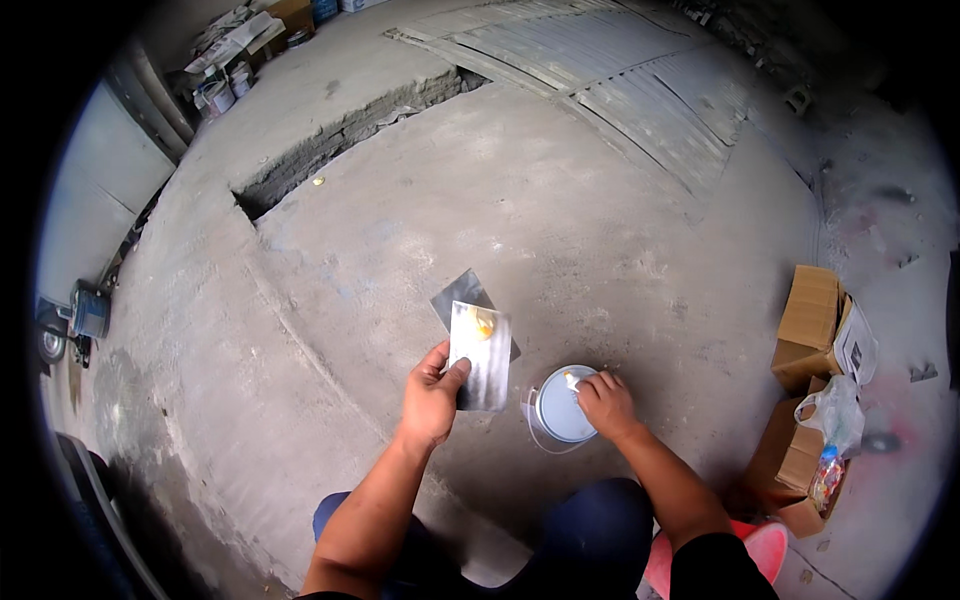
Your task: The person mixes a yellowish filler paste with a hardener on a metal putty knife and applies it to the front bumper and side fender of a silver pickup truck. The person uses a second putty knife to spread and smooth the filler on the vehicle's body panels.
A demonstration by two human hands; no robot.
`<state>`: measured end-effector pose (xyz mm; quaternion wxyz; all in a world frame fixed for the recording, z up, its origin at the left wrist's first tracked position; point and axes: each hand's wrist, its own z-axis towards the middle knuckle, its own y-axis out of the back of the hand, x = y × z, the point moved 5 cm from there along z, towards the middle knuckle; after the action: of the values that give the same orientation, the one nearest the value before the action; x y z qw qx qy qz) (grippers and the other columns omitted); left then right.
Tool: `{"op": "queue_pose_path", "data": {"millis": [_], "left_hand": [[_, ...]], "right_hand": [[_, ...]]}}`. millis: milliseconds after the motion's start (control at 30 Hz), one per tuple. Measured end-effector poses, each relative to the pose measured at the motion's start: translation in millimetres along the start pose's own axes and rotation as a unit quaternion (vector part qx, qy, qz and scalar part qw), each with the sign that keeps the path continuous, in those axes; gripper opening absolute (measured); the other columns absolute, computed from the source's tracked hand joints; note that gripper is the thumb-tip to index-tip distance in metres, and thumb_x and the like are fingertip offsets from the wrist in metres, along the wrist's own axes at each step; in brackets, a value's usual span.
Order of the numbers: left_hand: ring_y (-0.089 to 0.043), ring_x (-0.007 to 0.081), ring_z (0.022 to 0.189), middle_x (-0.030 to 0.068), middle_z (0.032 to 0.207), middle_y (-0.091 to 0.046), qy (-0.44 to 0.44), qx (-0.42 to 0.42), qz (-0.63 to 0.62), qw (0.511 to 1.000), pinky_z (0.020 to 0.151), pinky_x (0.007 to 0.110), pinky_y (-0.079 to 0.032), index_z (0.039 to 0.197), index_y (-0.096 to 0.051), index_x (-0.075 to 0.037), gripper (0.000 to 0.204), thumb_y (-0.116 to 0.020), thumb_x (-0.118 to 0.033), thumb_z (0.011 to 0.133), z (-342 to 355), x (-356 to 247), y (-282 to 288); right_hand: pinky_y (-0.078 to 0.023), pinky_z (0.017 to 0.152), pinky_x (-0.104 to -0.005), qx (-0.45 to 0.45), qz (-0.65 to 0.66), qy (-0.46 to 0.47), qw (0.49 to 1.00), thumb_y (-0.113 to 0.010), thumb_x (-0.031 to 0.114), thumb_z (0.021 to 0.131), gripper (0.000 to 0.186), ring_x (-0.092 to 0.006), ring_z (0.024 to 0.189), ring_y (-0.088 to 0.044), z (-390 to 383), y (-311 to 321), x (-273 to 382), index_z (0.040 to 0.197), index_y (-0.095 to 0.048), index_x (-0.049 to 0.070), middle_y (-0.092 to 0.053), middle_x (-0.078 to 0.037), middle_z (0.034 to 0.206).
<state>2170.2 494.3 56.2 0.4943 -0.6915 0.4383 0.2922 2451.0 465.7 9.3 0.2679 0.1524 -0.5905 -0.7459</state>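
Note:
My left hand (432, 398) is closed on a flat, pale metallic plate (483, 370), thumb on its face. A small yellow-orange blob (484, 324) sits near the plate's upper edge. Behind it shows a darker grey plate (462, 297), turned at an angle; whether my hand holds that one too, I cannot tell. To the right, my right hand (606, 404) is over a round tin (562, 412) with a light grey-blue lid and a thin handle. Its fingers pinch a small white piece with a yellowish tip (572, 379), perhaps a tube, at the lid; my fingers partly hide it.
Open cardboard boxes (805, 330) stand at the right, with a clear plastic bag (838, 412) on one. A pink-red basin (765, 548) is by my right knee. A trench (340, 140) cuts the concrete floor ahead; corrugated metal sheeting (640, 90) lies beyond. A vehicle edge (95, 510) is at the left.

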Motion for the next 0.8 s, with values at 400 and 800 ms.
{"op": "queue_pose_path", "data": {"millis": [400, 800], "left_hand": [[-0.059, 0.0152, 0.107, 0.0086, 0.121, -0.062, 0.035, -0.040, -0.231, 0.972, 0.094, 0.030, -0.046, 0.132, -0.049, 0.002, 0.038, -0.051, 0.000, 0.094, -124, -111, -43], [-0.051, 0.0163, 0.116, 0.0092, 0.127, -0.055, -0.076, -0.134, -0.212, 0.965, 0.101, 0.033, -0.039, 0.132, -0.045, 0.001, 0.038, -0.050, -0.001, 0.094, -309, -371, -137]], "right_hand": [[-0.050, 0.068, -0.0346, 0.160, 0.466, -0.364, 0.790, -0.055, 0.031, 0.096, 0.030, -0.0185, 0.078, -0.063, 42, 126, 50, 0.092, -0.063, 0.002, -0.067, -0.008, 0.087], [-0.048, 0.085, -0.0278, 0.004, 0.722, -0.249, 0.646, -0.052, -0.003, 0.091, 0.059, -0.0143, 0.095, -0.060, 215, 480, 175, 0.144, -0.027, 0.002, -0.063, -0.012, 0.107]]}}
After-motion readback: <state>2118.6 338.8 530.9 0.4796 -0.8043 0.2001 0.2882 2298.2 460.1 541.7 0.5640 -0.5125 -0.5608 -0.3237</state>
